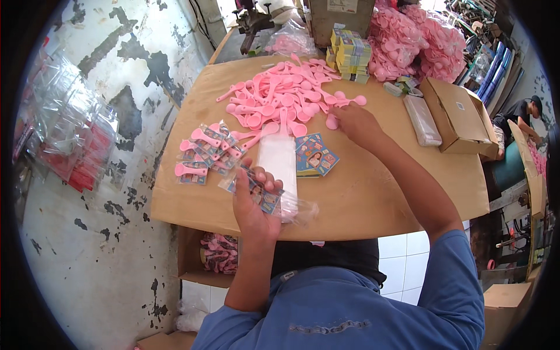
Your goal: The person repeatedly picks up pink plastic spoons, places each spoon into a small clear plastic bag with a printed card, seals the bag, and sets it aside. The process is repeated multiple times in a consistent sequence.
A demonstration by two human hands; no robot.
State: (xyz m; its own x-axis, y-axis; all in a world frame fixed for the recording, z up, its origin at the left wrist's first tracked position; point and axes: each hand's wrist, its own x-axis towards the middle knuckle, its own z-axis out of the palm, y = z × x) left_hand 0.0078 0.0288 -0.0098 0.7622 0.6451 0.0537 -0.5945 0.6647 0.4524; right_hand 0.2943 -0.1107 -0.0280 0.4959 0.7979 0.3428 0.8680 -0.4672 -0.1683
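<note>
My left hand, near the table's front edge, is closed on a clear plastic bag with a blue printed card in it. At the right end of a heap of pink spoons, my right hand has its fingers closed on a pink spoon; its handle is mostly hidden. Between the hands lie a stack of clear bags and a pile of blue printed cards. Left of the stack are several bagged cards with pink spoons.
A brown box and a wrapped bundle of clear bags stand at the right. Behind the heap are yellow card stacks and big bags of pink spoons. Packets hang on the left wall. Another person works far right.
</note>
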